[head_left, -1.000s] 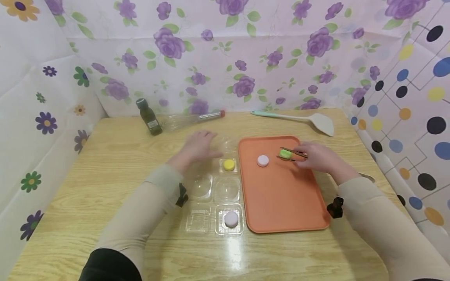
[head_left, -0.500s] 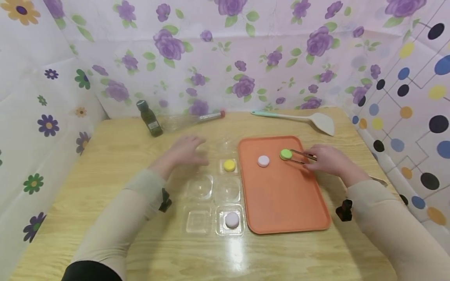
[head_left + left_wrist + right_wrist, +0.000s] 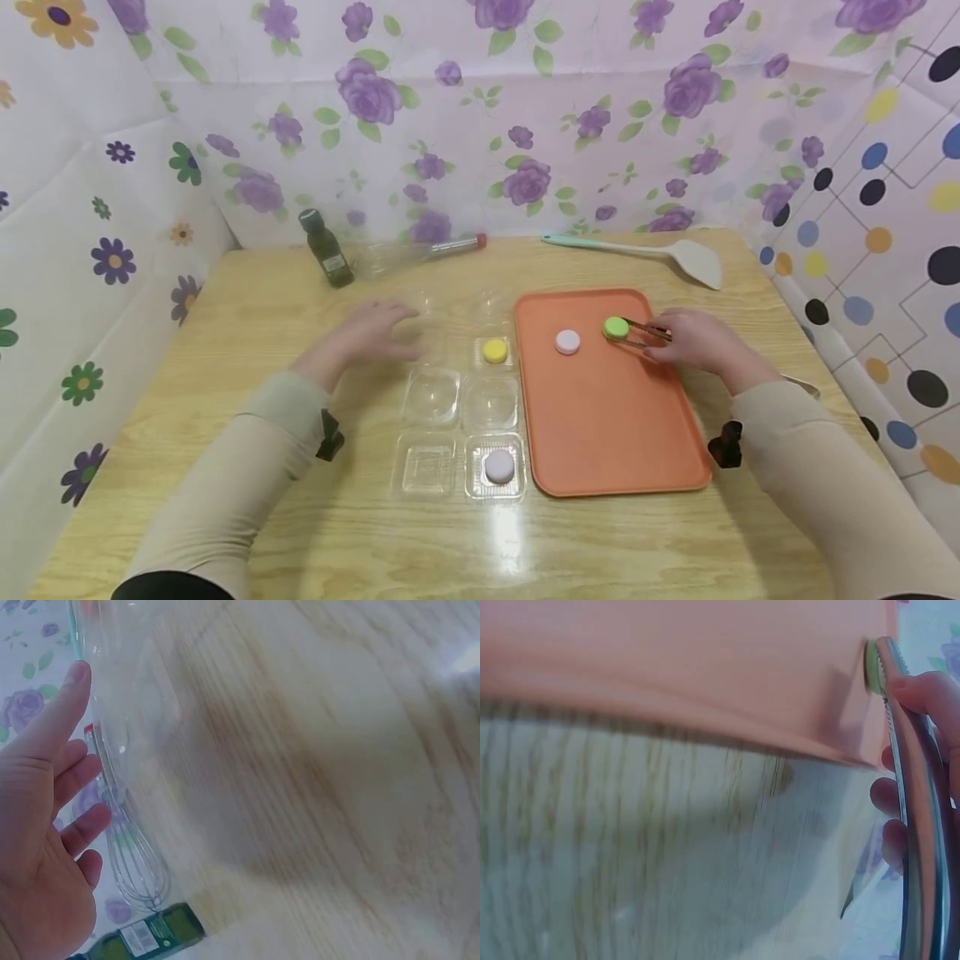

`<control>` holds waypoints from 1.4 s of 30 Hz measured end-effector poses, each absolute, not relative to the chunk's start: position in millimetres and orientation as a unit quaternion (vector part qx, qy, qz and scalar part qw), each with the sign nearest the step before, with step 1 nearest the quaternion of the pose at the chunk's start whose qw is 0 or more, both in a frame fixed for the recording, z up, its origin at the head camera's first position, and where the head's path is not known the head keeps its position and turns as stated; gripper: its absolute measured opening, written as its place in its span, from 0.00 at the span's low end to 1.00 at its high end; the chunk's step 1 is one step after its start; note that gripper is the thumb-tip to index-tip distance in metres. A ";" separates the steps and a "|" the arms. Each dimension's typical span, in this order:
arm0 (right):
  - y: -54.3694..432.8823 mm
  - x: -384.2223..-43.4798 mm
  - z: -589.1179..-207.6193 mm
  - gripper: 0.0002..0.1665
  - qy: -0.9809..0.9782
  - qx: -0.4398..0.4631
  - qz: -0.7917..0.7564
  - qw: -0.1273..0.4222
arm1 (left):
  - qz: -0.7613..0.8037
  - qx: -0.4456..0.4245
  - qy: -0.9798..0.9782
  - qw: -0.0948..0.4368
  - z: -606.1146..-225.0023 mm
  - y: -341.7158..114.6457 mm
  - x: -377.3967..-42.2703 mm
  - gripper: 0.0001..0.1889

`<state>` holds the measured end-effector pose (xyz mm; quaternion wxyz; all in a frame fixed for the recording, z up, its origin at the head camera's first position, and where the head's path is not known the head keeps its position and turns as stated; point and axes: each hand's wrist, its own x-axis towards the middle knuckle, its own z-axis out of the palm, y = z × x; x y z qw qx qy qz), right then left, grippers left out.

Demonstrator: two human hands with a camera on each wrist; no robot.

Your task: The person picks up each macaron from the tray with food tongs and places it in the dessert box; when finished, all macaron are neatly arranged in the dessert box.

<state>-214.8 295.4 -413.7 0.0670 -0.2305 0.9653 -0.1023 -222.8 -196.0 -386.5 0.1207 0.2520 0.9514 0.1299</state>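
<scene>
along the far edge of the bench (image 3: 180, 417), left to right: bottle (image 3: 327, 252), whisk (image 3: 453, 246), spatula (image 3: 678, 252). before them, containers (image 3: 431, 398) stand left of the tray (image 3: 607, 417); a macaron (image 3: 567, 342) lies near its far edge.

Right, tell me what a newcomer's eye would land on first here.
Probably the flat, rectangular orange tray, right of centre on the wood-grain table. Near its far right corner, a round, bright green disc is between the tips of shiny metal tongs in the right hand. The purple-flowered white backdrop behind the table also stands out.
</scene>
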 end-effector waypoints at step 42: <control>176.1 -232.1 -369.8 0.25 0.938 -0.312 -0.129 0.074 | 0.106 0.238 0.959 0.111 -392.0 -197.9 -222.7 0.38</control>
